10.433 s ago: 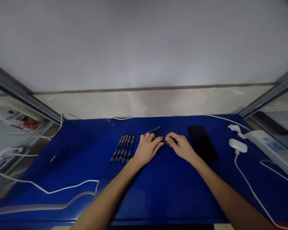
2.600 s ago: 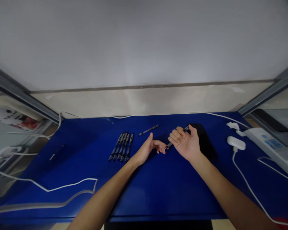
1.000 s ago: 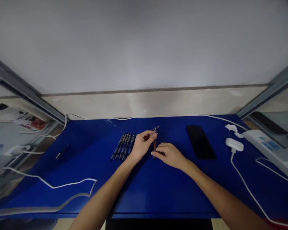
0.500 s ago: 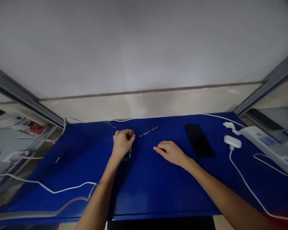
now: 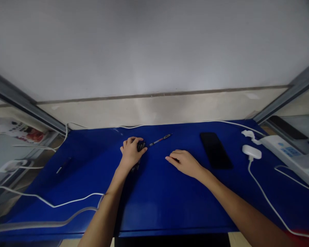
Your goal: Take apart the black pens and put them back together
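Observation:
On the blue desk (image 5: 154,192), my left hand (image 5: 130,151) is wrapped over a bundle of dark pens (image 5: 141,145), whose ends show between thumb and fingers and below the palm. A single pen (image 5: 160,140) lies slanted just right of that hand, not touching it. My right hand (image 5: 182,161) rests on the desk further right, its fingers curled together and the thumb alongside; whether anything is inside is hidden. To the right of it lies a black phone (image 5: 216,150).
A white earbud case (image 5: 251,151) with a cable sits beside a white power strip (image 5: 285,151) at the right. Another dark pen (image 5: 64,165) lies at the left. White cables (image 5: 74,202) cross the left side. A wall (image 5: 154,109) rises behind the desk.
My left thumb and fingers have spread a little wider over the bundle, showing more of the pens. My right hand has hardly moved. The view has shifted slightly.

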Available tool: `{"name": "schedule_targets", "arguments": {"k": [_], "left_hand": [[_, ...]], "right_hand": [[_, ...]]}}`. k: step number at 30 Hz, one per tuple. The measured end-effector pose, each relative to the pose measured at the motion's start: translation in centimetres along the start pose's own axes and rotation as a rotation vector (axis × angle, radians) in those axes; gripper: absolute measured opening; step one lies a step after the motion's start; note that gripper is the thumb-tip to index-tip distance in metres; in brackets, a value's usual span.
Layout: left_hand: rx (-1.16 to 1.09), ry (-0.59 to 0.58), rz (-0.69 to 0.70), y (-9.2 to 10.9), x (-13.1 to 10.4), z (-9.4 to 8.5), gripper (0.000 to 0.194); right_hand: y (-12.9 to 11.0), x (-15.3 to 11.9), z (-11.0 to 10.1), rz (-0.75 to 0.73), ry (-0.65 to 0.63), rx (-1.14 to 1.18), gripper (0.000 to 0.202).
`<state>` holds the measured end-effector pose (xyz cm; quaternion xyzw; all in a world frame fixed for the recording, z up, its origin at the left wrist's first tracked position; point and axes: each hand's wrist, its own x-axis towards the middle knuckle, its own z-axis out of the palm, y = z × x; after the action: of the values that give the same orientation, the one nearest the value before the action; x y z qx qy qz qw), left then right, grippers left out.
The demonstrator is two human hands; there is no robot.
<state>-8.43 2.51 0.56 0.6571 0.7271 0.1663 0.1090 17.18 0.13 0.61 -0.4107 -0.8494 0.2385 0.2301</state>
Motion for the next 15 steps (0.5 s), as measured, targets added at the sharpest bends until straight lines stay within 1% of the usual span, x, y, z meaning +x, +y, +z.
{"name": "schedule_targets", "arguments": {"k": [5,8,12,15], "left_hand": [[-0.013,-0.042,0.003,0.05,0.00,-0.31,0.047],[0.006,-0.048,0.028,0.05,-0.16,-0.29,0.051],[0.053,-0.047,0.097,-0.08,-0.36,0.00,0.043],[0.058,-0.057,0.111,-0.16,-0.39,0.07,0.041]], "right_hand": [[0.15,-0.09,0.06,-0.009,-0.008,-0.009,0.041],[0.19,-0.06,0.09,-0.013,-0.009,-0.010,0.041],[0.13,-0.01,0.03,-0.017,-0.012,-0.019,0.041],[0.10,-0.05,-0.03,-0.018,-0.019,-0.024,0.041]]}}
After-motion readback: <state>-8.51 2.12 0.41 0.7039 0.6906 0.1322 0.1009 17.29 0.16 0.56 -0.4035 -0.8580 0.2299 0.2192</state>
